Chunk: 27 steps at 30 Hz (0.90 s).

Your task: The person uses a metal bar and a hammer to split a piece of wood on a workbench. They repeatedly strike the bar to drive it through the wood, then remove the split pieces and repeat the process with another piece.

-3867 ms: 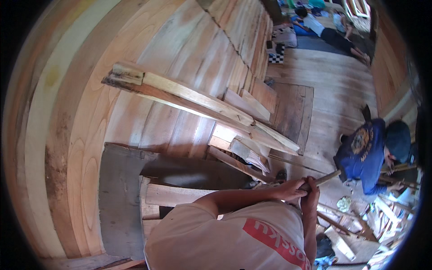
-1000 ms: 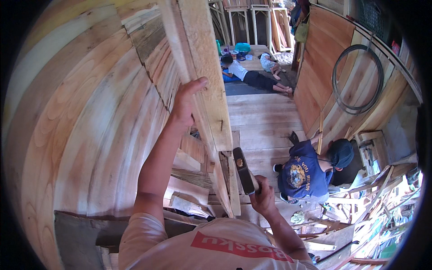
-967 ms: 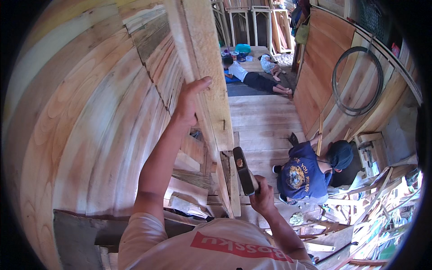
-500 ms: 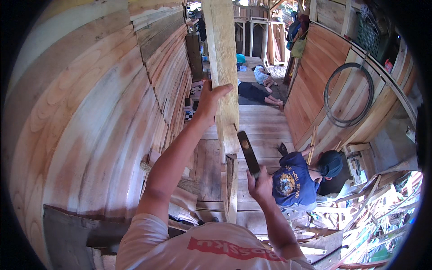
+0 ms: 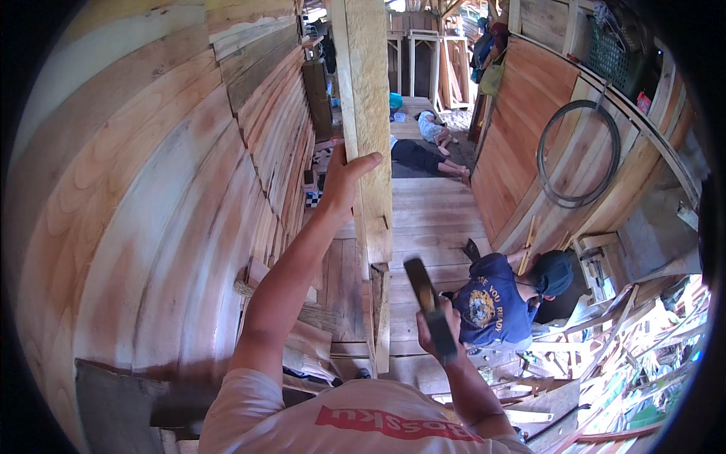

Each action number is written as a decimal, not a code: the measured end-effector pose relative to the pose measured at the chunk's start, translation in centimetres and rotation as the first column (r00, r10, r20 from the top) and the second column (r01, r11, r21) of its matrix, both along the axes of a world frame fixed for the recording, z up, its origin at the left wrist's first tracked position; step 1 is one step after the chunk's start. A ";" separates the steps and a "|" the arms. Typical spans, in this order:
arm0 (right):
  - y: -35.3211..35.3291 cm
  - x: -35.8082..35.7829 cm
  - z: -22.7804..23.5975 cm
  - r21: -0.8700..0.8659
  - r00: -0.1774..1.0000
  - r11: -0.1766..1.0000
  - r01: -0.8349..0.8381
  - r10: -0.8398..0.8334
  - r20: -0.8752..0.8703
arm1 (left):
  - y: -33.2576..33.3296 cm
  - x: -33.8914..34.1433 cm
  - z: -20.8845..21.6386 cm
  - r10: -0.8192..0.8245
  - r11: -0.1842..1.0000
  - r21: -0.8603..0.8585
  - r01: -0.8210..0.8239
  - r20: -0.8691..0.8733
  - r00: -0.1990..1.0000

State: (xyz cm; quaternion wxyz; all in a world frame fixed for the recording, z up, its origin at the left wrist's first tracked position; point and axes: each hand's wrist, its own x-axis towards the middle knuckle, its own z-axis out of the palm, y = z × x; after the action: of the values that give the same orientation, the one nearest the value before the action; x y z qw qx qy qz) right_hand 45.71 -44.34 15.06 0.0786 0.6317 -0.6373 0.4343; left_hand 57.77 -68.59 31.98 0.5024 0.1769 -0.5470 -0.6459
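Note:
A pale wooden beam (image 5: pixel 369 91) rises through the middle of the view. My left hand (image 5: pixel 346 178) grips its left edge, thumb laid across the front face and the other fingers behind it. Lower on the beam, a small dark nail (image 5: pixel 386 221) sticks out near the right edge. My right hand (image 5: pixel 440 325) is closed on a hammer (image 5: pixel 427 295), right of the beam and apart from it. The hammer's long dark head is toward me and covers part of that hand; most of the handle is hidden. Beneath the beam stands a narrower timber piece (image 5: pixel 380 303).
A plank wall (image 5: pixel 159 189) fills the left side. At lower right a person (image 5: pixel 491 299) in a dark blue shirt and cap bends close by. Two people lie on the floor (image 5: pixel 435 204) farther back. A coiled hose (image 5: pixel 542 155) hangs on the right wall, above scrap wood (image 5: pixel 605 344).
The hammer has swung back toward me, away from the nail, and its head now overlaps my right hand. My left hand keeps its hold on the beam. The view has shifted slightly.

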 end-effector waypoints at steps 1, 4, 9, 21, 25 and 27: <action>-0.1 -0.5 -0.1 -0.033 0.994 0.994 -0.105 0.105 0.003 | 0.3 -0.1 0.3 0.007 1.000 -0.017 -0.008 -0.009 1.000; -1.2 -0.6 -0.5 -0.153 0.965 0.952 -0.263 0.257 -0.060 | 0.3 -0.1 0.0 0.030 0.998 -0.052 -0.032 -0.039 0.999; -2.4 -1.3 -1.3 0.090 0.995 0.995 -0.052 0.045 0.084 | 0.0 -0.1 -0.7 0.029 0.999 -0.020 -0.030 -0.039 0.999; -1.4 0.4 -0.6 -0.045 0.991 0.992 -0.118 0.121 0.060 | -0.5 1.0 -0.7 0.023 1.000 -0.013 -0.023 -0.045 0.999; -3.0 -0.7 -2.2 -0.050 0.973 0.976 -0.211 0.205 -0.107 | 0.4 0.8 -0.7 -0.041 0.999 0.021 0.042 -0.066 0.997; -4.8 0.4 -0.4 0.223 0.999 0.974 0.028 -0.037 0.039 | -0.2 0.9 -1.3 -0.019 0.999 0.041 0.020 -0.042 0.999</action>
State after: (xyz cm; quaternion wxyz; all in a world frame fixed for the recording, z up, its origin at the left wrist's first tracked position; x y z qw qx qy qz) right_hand 46.09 -49.15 14.66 0.0008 0.6165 -0.6939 0.3720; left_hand 58.72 -68.82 30.72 0.5037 0.1683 -0.5246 -0.6654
